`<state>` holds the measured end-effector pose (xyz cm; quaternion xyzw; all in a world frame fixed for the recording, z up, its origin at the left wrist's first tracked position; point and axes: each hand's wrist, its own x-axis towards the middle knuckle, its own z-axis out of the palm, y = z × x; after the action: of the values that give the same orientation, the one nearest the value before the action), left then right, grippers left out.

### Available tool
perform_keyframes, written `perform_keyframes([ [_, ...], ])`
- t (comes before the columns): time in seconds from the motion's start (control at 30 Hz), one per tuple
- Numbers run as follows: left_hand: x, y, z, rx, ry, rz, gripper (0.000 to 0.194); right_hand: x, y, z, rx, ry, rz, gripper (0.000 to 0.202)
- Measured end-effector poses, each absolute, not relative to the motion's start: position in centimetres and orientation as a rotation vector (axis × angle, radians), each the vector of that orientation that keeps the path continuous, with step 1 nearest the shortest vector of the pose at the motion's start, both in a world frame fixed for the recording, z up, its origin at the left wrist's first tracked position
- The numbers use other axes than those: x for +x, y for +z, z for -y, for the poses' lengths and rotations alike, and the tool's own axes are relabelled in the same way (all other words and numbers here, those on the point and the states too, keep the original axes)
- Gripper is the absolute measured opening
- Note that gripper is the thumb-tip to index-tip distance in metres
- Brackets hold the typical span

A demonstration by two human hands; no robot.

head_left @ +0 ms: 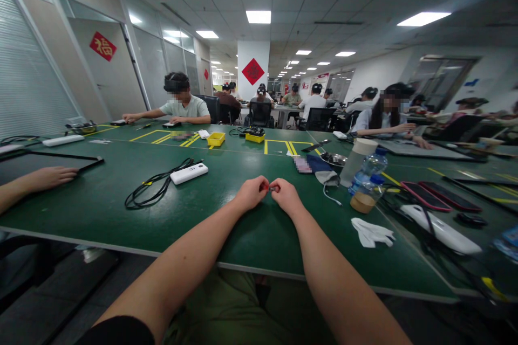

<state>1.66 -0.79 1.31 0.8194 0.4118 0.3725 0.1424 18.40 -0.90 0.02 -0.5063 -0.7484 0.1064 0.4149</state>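
Both hands meet just above the green table (202, 215), near the middle of the view. My left hand (254, 192) is closed in a pinch, with a bit of something small and reddish at its fingertips. Close beside it, my right hand (285, 194) pinches a small metallic-looking piece (272, 188) that points toward the left fingertips. The parts are too small to name, and I cannot tell whether they touch each other.
Left of my hands lies a white power bank (189, 173) with a coiled black cable (151, 188). On the right are a white glove (372, 232), bottles (363, 200) and a tall cup (356, 161). Yellow trays (216, 139) stand farther back. Another person's hand (60, 176) rests at left.
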Motion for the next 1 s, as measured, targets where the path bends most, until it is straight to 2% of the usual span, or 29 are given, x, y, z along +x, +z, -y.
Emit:
perform_keyframes([
  [1.0, 1.7, 1.4, 0.7, 2.252, 1.142, -1.169, 0.013, 18.4, 0.7, 1.5, -1.247, 0.503, 1.776, 0.016],
])
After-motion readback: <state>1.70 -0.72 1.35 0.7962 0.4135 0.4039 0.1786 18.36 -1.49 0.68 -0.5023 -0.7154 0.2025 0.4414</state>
